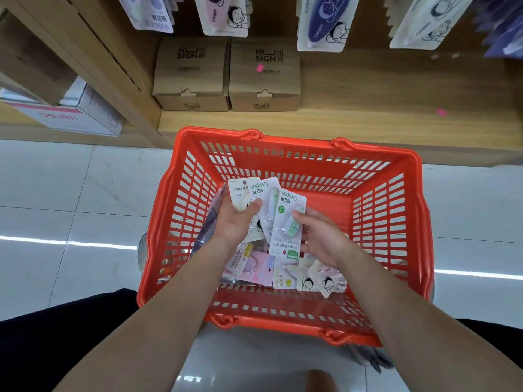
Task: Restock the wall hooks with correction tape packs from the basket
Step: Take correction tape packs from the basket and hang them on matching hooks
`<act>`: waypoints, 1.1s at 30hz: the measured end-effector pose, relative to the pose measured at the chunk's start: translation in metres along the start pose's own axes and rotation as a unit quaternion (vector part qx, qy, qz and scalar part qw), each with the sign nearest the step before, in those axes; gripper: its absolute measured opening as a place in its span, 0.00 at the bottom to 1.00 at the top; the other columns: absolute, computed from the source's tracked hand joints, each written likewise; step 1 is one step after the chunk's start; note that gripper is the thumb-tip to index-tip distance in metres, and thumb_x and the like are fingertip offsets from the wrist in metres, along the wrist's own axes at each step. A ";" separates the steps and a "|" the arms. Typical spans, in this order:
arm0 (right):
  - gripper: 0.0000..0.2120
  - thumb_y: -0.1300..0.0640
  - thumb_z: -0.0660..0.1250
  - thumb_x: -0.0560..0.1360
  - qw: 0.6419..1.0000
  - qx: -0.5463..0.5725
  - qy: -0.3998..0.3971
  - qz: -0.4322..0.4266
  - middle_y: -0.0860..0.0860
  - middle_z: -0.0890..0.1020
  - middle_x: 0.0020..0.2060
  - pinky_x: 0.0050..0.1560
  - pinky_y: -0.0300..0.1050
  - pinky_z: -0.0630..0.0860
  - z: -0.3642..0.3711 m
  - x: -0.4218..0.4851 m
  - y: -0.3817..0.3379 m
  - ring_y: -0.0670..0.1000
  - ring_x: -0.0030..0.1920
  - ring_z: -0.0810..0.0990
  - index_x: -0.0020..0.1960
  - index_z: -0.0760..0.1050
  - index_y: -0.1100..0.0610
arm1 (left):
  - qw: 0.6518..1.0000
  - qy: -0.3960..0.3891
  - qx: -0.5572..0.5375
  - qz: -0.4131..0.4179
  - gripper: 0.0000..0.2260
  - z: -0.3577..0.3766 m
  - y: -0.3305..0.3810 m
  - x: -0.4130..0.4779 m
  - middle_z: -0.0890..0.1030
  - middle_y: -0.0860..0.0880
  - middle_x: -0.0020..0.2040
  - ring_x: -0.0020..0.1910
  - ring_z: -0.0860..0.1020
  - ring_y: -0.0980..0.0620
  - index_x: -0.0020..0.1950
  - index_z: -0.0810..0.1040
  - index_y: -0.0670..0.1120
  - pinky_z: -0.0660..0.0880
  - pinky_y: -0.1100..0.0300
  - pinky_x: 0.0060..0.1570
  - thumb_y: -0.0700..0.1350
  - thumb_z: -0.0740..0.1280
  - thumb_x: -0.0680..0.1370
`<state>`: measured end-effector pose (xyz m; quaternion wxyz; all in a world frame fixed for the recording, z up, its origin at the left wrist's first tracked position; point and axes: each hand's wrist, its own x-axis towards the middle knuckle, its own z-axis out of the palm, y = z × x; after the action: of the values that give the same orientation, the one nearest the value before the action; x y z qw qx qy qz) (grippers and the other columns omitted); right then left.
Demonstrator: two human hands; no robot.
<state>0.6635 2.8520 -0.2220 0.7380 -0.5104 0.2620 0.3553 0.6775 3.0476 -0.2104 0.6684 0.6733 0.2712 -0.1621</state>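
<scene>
An orange plastic basket (390,222) stands on the floor below me, with several correction tape packs (285,275) lying on its bottom. Over the basket, my left hand (235,222) grips a fan of white packs (243,190), thumb on top of them. My right hand (322,239) holds one green and white pack (288,222) beside that fan, thumb on its front and fingers behind it. More packs (322,21) hang in rows from the wall hooks at the top of the view.
Two brown cardboard boxes (226,77) sit on the low wooden shelf (382,120) behind the basket. A white carton (73,114) lies under the shelf unit at the left. Pale glossy floor tiles (70,199) surround the basket.
</scene>
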 end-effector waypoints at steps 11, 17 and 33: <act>0.18 0.62 0.67 0.80 0.993 -0.098 -0.071 0.018 0.57 0.85 0.59 0.56 0.58 0.83 -0.024 -0.018 -0.045 0.60 0.57 0.85 0.68 0.76 0.50 | 0.984 -0.121 0.130 0.000 0.28 -0.037 0.025 0.003 0.86 0.54 0.56 0.58 0.84 0.49 0.64 0.78 0.55 0.78 0.40 0.61 0.65 0.76 0.68; 0.16 0.61 0.68 0.80 0.996 -0.075 -0.020 -0.039 0.61 0.84 0.59 0.49 0.53 0.85 -0.027 -0.016 -0.049 0.59 0.53 0.86 0.67 0.77 0.58 | 0.976 -0.140 0.165 0.005 0.33 -0.035 0.024 0.004 0.81 0.55 0.66 0.67 0.78 0.50 0.66 0.76 0.60 0.77 0.46 0.65 0.68 0.79 0.64; 0.24 0.55 0.74 0.70 0.994 -0.086 -0.023 -0.070 0.61 0.86 0.54 0.51 0.57 0.84 -0.021 -0.016 -0.043 0.62 0.51 0.86 0.65 0.79 0.58 | 0.966 -0.177 0.190 0.006 0.16 -0.025 0.034 -0.007 0.83 0.57 0.58 0.62 0.78 0.56 0.62 0.82 0.57 0.73 0.50 0.68 0.59 0.74 0.76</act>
<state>0.6868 2.8184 -0.1929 0.7205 -0.5805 0.1767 0.3357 0.6883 3.0728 -0.1777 0.5663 0.7503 0.1083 -0.3234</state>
